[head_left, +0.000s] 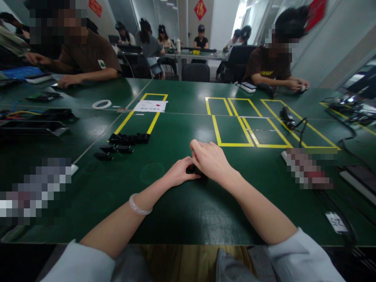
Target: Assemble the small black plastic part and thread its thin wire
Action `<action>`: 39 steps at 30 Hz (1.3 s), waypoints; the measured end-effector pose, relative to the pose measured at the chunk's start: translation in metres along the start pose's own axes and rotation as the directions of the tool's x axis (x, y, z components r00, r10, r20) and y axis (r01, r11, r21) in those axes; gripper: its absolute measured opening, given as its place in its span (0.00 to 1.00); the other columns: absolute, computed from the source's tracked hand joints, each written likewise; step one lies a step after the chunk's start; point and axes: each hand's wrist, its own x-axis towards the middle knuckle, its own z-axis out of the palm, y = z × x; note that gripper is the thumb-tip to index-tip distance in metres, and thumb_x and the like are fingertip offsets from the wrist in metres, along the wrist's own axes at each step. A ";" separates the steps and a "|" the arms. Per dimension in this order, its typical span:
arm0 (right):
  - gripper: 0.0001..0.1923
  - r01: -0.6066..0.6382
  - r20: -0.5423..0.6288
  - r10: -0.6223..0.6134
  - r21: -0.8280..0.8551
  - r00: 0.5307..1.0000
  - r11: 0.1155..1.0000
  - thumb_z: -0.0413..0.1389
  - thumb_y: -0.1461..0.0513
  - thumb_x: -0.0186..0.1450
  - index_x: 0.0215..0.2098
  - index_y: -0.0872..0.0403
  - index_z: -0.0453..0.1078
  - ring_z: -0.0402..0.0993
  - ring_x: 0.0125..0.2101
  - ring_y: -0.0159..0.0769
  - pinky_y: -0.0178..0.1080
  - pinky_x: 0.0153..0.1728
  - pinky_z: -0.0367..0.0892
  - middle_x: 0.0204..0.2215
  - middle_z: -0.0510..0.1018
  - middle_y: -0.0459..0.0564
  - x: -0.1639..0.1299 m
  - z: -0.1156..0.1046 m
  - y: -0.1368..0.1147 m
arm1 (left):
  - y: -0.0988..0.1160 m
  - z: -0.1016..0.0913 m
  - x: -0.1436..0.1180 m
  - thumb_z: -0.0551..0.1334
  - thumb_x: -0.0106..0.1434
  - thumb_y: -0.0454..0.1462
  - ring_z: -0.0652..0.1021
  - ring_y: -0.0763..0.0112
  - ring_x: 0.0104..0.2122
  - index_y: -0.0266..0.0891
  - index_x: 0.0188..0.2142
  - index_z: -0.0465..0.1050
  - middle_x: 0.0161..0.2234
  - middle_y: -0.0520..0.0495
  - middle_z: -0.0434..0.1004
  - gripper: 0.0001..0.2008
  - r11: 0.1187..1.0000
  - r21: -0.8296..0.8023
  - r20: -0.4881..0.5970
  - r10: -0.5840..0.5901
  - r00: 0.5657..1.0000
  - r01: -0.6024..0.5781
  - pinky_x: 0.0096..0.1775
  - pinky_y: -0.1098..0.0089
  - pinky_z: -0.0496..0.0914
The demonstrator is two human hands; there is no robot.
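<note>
Pale sleeves (305,258) come in at the left and right, above grey-clad legs (133,262) at the near edge of a green counter (182,211). At the right, a white label (336,222) hangs on a dark cable; a white bracelet (140,209) circles the left wrist. Farther in, near the middle, the left hand (179,171) has its grip clamped on a small black piece (193,169), thumb on the near side. The right hand (212,158) curls over that piece from the right; its fingertips are hidden, so I cannot tell whether its grip is closed on it.

Left and farther off lie loose black parts (129,138), at the near end of a yellow outline (153,123). Beyond them are a white sheet (151,106) and, to its left, a roll of tape (101,104). Across the counter, people in brown sit at far left and far right; a red diamond sign (200,9) hangs behind.
</note>
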 end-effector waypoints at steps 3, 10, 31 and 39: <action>0.09 0.018 0.008 -0.018 -0.015 1.000 1.000 0.41 0.60 0.70 0.39 0.53 0.62 0.72 0.29 0.34 0.38 0.30 0.48 0.29 0.77 0.48 0.001 0.001 0.001 | 0.000 0.000 0.000 0.67 0.56 0.45 0.75 0.57 0.44 0.39 0.47 0.70 0.46 0.44 0.75 0.21 1.000 0.008 0.003 0.015 1.000 -0.015 0.47 0.61 0.68; 0.08 -0.001 0.004 0.001 -0.022 1.000 1.000 0.42 0.64 0.68 0.42 0.54 0.61 0.71 0.29 0.34 0.37 0.30 0.49 0.30 0.77 0.47 0.001 0.004 0.001 | 0.000 0.001 0.000 0.67 0.55 0.45 0.75 0.58 0.43 0.40 0.47 0.70 0.44 0.45 0.75 0.21 1.000 0.006 -0.011 0.019 1.000 -0.019 0.44 0.62 0.69; 0.09 -0.055 0.070 0.053 0.026 0.996 0.998 0.41 0.65 0.67 0.43 0.55 0.60 0.72 0.29 0.35 0.36 0.31 0.51 0.31 0.78 0.49 0.002 -0.002 0.001 | 0.000 -0.001 0.000 0.67 0.55 0.45 0.75 0.58 0.43 0.39 0.46 0.71 0.44 0.45 0.74 0.21 1.000 0.023 0.008 0.008 1.000 -0.008 0.45 0.62 0.69; 0.12 0.001 0.068 -0.001 0.001 0.998 1.000 0.40 0.57 0.71 0.39 0.53 0.61 0.72 0.27 0.35 0.37 0.29 0.49 0.27 0.78 0.48 0.001 -0.003 0.002 | 0.003 -0.002 0.000 0.66 0.56 0.45 0.75 0.58 0.44 0.39 0.46 0.71 0.45 0.44 0.74 0.20 1.000 0.026 0.028 0.015 0.999 -0.016 0.47 0.61 0.68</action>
